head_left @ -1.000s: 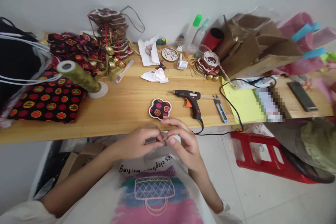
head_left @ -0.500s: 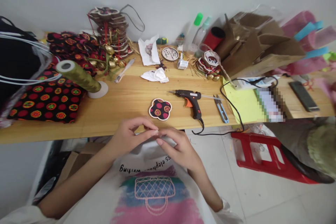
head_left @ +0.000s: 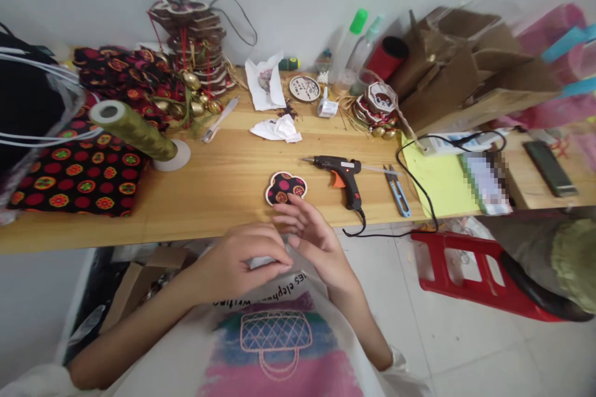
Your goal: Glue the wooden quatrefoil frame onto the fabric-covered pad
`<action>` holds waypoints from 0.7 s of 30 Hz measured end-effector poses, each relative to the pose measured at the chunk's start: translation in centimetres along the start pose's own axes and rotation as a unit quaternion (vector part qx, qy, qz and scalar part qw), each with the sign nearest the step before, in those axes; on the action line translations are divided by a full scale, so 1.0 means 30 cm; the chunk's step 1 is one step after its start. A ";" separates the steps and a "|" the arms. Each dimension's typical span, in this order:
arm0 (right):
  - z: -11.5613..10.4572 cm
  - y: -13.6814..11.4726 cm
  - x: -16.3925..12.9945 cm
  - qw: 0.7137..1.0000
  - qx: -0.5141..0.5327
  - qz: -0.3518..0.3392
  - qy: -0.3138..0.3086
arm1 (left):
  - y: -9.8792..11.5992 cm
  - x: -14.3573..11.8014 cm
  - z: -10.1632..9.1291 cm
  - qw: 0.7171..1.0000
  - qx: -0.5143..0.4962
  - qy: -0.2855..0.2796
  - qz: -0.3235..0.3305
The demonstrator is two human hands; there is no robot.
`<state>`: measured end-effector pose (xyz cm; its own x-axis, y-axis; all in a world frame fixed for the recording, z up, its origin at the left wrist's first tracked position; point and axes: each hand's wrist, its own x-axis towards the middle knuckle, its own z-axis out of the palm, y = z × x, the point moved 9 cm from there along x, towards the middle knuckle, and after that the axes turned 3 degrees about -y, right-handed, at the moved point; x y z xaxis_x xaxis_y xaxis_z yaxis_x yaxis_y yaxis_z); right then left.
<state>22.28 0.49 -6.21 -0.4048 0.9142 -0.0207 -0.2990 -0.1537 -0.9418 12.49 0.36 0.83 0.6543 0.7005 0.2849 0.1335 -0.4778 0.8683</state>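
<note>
A flower-shaped piece (head_left: 282, 186), covered in black cloth with red and orange prints and edged in white, lies near the table's front edge. My right hand (head_left: 311, 236) is just in front of it with fingers stretched out and apart; its fingertips overlap the piece's lower edge in view, and contact is unclear. Beside it my left hand (head_left: 249, 257) is closed in a pinch, thumb and forefinger tips together; anything between them is too small to make out. To the right lies a black glue gun (head_left: 342, 175) with an orange trigger, then blue thread snips (head_left: 398, 193).
A spool of olive ribbon (head_left: 139, 133) stands at left by folded printed cloth (head_left: 74, 180). Stacked ornaments with bells (head_left: 195, 49) stand behind. Crumpled white paper (head_left: 277, 128) lies mid-table. A black cord (head_left: 426, 192) hangs over the front edge near a red stool (head_left: 460, 273).
My hands have moved apart from their fingertip-to-fingertip pose. The right hand has opened and shifted forward toward the flower-shaped piece; the left has come slightly nearer my body, still pinched.
</note>
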 end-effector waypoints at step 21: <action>0.016 -0.101 -0.005 0.994 0.044 0.012 -0.101 | -0.100 0.030 -0.072 0.966 0.226 0.126 -0.024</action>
<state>22.83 0.63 -3.19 -0.5761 0.8167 0.0335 -0.3577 -0.2151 -0.9087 11.07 3.57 -0.63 0.4446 0.8074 0.3879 0.5083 -0.5840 0.6329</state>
